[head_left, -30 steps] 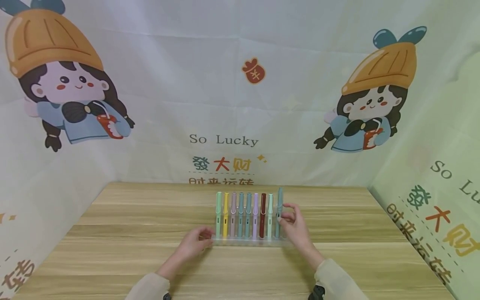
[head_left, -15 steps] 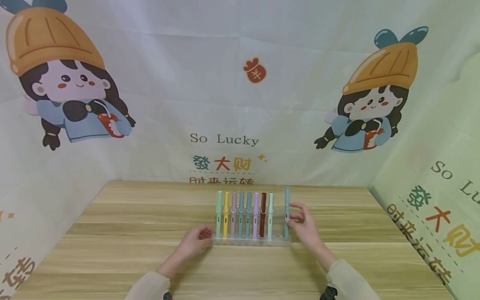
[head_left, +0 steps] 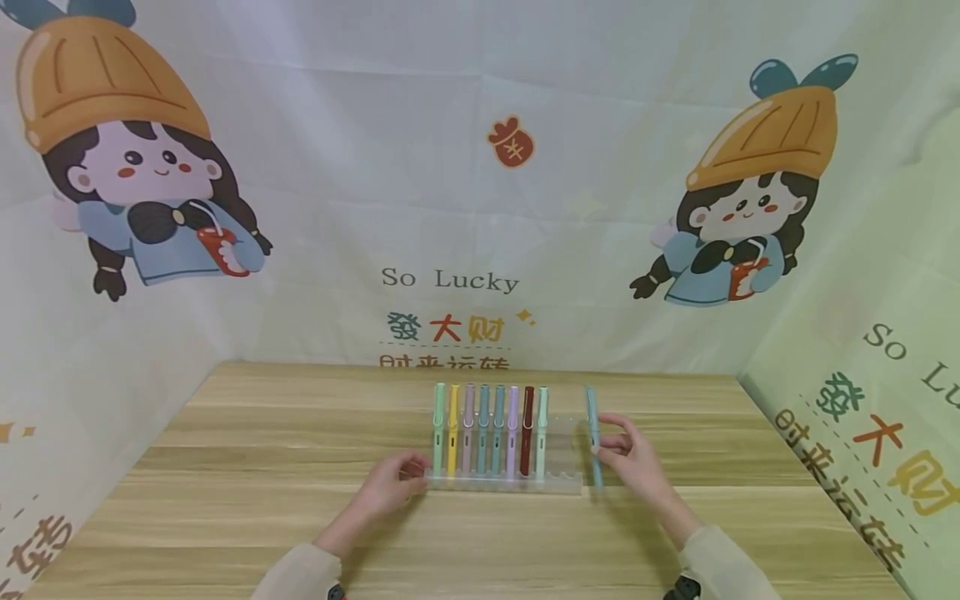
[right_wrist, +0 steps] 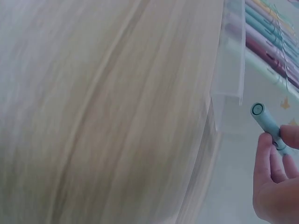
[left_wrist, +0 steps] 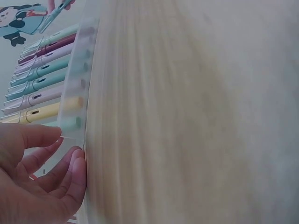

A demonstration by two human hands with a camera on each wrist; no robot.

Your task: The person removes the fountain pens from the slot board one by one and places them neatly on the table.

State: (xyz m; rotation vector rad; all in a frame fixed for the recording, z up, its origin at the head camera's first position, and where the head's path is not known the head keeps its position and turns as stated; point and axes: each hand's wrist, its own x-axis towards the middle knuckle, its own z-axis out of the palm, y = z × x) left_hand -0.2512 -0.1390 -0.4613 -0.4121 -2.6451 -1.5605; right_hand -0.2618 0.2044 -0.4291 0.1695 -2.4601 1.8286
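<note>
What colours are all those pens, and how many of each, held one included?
Pale green pens: 2
Yellow pen: 1
Mauve pen: 1
Teal pens, held one included: 3
Lavender pen: 1
Dark red pen: 1
Total: 9 pens

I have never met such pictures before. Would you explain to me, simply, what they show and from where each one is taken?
There is no machine at work here, only a person's two bare hands. The wide picture comes from a camera worn on the head, looking forward and down. The two smaller ones come from cameras on the wrists, each watching its own hand, so things look tilted.

On a wooden table stands a clear rack with eight pens in a row. The left hand holds the rack's left end. The right hand pinches a blue pen beside the right end.
</note>
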